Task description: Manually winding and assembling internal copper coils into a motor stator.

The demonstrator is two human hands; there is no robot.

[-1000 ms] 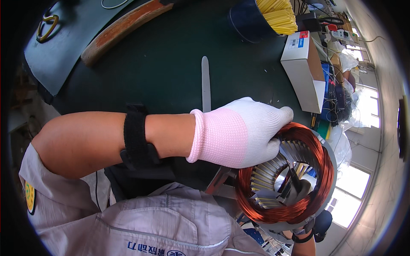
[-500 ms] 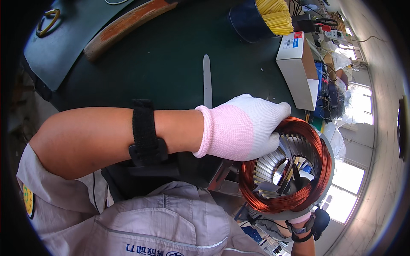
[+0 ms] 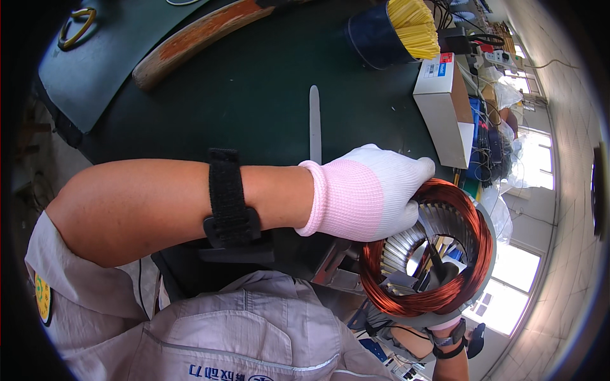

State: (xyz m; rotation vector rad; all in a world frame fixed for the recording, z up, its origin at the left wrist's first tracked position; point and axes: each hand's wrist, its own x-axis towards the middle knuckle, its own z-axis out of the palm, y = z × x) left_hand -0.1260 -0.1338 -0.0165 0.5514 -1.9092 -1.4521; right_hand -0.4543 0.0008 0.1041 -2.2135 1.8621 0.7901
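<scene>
The left hand [image 3: 375, 193], in a white and pink glove, curls its fingers [image 3: 416, 166] over the far-left rim of the copper-wound stator [image 3: 426, 251], gripping it. The stator sits near the person, right of the glove. The right hand [image 3: 438, 333] is mostly hidden beneath it; its grip cannot be told. Farther right lies a white box [image 3: 441, 108] with a red-and-blue label, beyond it a dark cup of yellow strips [image 3: 394, 28].
</scene>
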